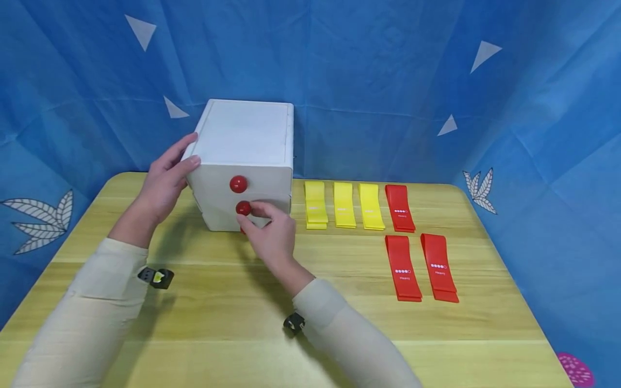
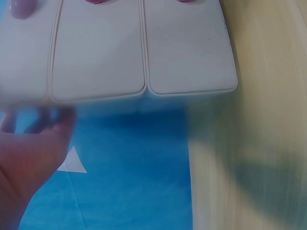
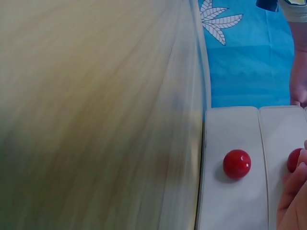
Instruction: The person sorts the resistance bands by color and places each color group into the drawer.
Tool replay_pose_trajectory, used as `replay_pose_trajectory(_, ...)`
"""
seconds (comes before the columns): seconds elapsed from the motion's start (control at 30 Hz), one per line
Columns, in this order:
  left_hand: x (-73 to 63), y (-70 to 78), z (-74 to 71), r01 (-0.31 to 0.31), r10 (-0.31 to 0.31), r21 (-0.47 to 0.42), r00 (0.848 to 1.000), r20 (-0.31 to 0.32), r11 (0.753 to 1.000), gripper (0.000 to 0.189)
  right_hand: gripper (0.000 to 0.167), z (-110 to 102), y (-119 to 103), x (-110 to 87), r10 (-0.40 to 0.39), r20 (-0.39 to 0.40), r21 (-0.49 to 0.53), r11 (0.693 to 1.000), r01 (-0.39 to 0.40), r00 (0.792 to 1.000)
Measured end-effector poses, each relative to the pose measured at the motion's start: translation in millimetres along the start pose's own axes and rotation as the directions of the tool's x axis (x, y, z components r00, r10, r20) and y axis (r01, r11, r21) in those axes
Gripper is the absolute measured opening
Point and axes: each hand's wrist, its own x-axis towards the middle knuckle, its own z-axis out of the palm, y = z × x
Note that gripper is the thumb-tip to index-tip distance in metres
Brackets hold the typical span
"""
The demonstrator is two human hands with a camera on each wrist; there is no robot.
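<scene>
A small white drawer cabinet stands at the back left of the table, three drawer fronts one above another, each with a round red knob. My left hand rests against its upper left side, fingers extended along the edge and thumb near the front top corner. With thumb and index finger, my right hand pinches the middle red knob. Above it the top knob shows whole; the bottom knob is mostly hidden in the head view but plain in the right wrist view. All drawer fronts look flush.
Right of the cabinet lie three folded yellow bands in a row, with a folded red band beside them. Two more red bands lie nearer the front. A blue patterned cloth hangs behind and around the wooden table.
</scene>
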Motion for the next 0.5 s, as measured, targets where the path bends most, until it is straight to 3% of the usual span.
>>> replay_pose_trajectory(0.5, -1.8, -1.3, 3.6, -0.018, 0.018, -0.02, 1.0, -0.001, 1.0, 0.061, 0.019, 11.1, 4.1, -2.3, 0.014, -0.101, 0.057, 0.998, -0.009, 0.995)
